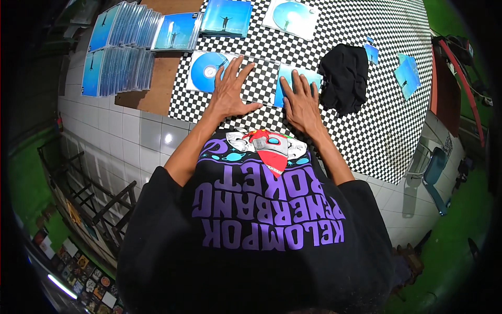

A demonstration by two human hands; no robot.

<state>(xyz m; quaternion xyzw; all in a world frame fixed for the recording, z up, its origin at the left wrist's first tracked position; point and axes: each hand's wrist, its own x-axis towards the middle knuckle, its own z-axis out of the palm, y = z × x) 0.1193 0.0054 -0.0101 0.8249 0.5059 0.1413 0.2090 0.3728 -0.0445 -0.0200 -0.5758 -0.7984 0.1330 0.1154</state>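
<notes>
A blue disc (200, 69) lies in the white tray of an open CD case, with the case's see-through lid (256, 93) spread to its right on the checkered cloth. My left hand (229, 93) rests palm down over the lid side, fingers apart, one fingertip area overlapping the disc's right edge. A light-blue printed insert (278, 95) is under my right hand (303, 109), whose outstretched fingers press flat on it. Whether the insert sits inside the lid or on top of it, I cannot tell.
Stacked CD cases (117, 73) stand at the left on a brown board (163, 78). More cases (226, 20) and another disc in a white tray (289, 20) lie at the far side. A black cloth (345, 78) is bunched at the right, with loose blue prints (408, 76) beyond.
</notes>
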